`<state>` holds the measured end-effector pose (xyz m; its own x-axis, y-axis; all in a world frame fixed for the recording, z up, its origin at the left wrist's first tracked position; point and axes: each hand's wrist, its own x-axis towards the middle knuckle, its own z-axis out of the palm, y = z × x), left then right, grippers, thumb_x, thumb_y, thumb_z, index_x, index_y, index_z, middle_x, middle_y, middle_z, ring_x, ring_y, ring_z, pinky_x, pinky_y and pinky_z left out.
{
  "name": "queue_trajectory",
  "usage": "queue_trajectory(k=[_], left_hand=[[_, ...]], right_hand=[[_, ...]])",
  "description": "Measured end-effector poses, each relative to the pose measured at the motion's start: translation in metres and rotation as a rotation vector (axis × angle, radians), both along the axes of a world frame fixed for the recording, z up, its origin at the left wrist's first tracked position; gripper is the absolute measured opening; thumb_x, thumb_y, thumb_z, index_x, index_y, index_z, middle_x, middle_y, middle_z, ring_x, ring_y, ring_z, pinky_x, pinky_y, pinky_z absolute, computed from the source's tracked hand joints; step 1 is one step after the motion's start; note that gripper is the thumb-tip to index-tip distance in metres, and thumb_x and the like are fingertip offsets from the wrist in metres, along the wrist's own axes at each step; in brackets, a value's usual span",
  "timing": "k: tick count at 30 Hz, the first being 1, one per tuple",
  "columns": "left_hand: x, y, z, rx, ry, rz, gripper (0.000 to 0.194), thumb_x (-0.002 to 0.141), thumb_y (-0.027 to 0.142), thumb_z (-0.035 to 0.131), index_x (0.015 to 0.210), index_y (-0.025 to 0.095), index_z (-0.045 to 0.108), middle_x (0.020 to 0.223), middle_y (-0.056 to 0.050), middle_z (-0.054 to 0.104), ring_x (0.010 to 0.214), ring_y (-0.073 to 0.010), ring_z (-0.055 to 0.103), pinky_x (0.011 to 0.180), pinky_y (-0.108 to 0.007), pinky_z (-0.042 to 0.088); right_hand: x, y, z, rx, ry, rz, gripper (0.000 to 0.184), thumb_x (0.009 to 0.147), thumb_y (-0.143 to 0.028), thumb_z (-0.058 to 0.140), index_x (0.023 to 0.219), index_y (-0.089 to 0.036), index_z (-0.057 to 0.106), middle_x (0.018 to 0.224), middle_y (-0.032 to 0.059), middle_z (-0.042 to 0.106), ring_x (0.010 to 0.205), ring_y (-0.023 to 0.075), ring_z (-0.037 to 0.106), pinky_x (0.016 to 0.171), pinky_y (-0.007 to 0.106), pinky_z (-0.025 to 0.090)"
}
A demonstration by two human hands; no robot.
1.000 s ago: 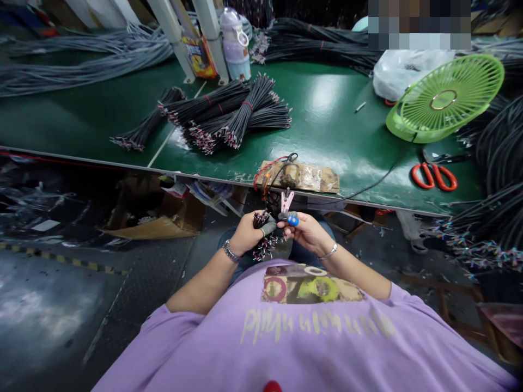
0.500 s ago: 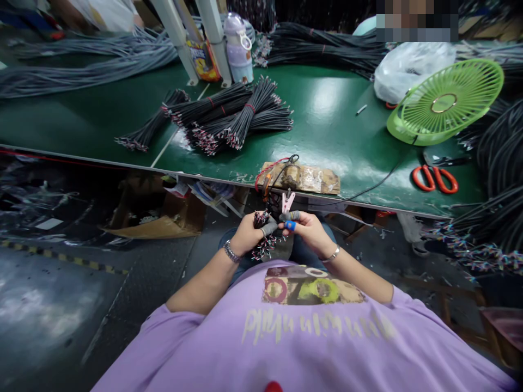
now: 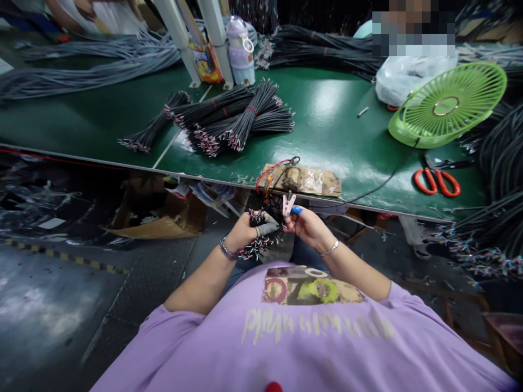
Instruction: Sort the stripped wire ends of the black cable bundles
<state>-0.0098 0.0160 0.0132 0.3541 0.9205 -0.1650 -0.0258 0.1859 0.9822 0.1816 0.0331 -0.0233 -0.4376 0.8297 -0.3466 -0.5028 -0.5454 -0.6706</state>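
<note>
My left hand (image 3: 242,233), with a grey cover on the thumb, is closed around a bundle of short black cables (image 3: 258,249) whose stripped wire ends stick out above and below the fist. Close beside it, my right hand (image 3: 309,227) has its fingers drawn together, a blue wrap on one of them. Those fingertips are at a pale pink clothespin (image 3: 288,204) by the table edge; whatever they pinch is too small to make out. Just behind the clothespin, a worn board (image 3: 318,181) with red and black leads lies on the green table (image 3: 347,158).
Tied bundles of black cables (image 3: 229,117) lie on the table ahead. To the right are a green fan (image 3: 449,106) with its cord, orange-handled scissors (image 3: 437,182) and a plastic bag (image 3: 408,76). A purple bottle (image 3: 240,51) stands behind; a cardboard box (image 3: 163,218) sits below left.
My right hand has shifted slightly up and away from my left hand, to the clothespin. My left hand, with the cable bundle, has moved a little to the left.
</note>
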Motion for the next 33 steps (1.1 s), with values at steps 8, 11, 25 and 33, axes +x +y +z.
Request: queue_trajectory(k=[8,11,25,33], left_hand=[[0.007,0.010,0.005,-0.008,-0.037,0.089,0.027,0.064,0.036,0.076,0.072,0.011,0.068,0.064,-0.002,0.065,0.058,-0.0119,0.057,0.061,-0.025,0.047],[0.011,0.011,0.006,-0.011,-0.023,0.038,0.028,0.065,0.036,0.076,0.070,0.010,0.067,0.057,-0.001,0.062,0.053,-0.0102,0.053,0.055,-0.023,0.044],[0.012,0.007,0.005,-0.030,-0.009,0.023,0.029,0.064,0.037,0.076,0.071,0.011,0.066,0.062,-0.002,0.064,0.055,-0.0113,0.054,0.058,-0.025,0.044],[0.007,0.004,-0.008,-0.005,0.125,-0.009,0.030,0.068,0.039,0.072,0.068,0.011,0.062,0.059,0.001,0.059,0.054,-0.0092,0.050,0.054,-0.022,0.040]], right_hand=[[-0.013,0.015,0.013,-0.122,0.057,-0.097,0.038,0.084,-0.055,0.054,0.082,-0.018,0.062,0.078,0.0024,0.069,0.063,0.0112,0.063,0.061,0.026,0.054],[-0.018,0.015,0.015,-0.105,0.056,-0.153,0.037,0.082,-0.054,0.057,0.080,-0.017,0.062,0.074,0.0019,0.069,0.062,0.0104,0.062,0.058,0.023,0.052],[-0.013,0.006,0.010,-0.107,0.095,-0.074,0.045,0.087,-0.061,0.040,0.089,-0.020,0.059,0.076,0.0032,0.069,0.057,0.0107,0.059,0.057,0.022,0.051],[-0.001,-0.012,-0.002,-0.220,0.117,0.082,0.034,0.090,-0.046,0.047,0.079,-0.017,0.060,0.075,0.0054,0.071,0.054,0.0095,0.058,0.054,0.021,0.052]])
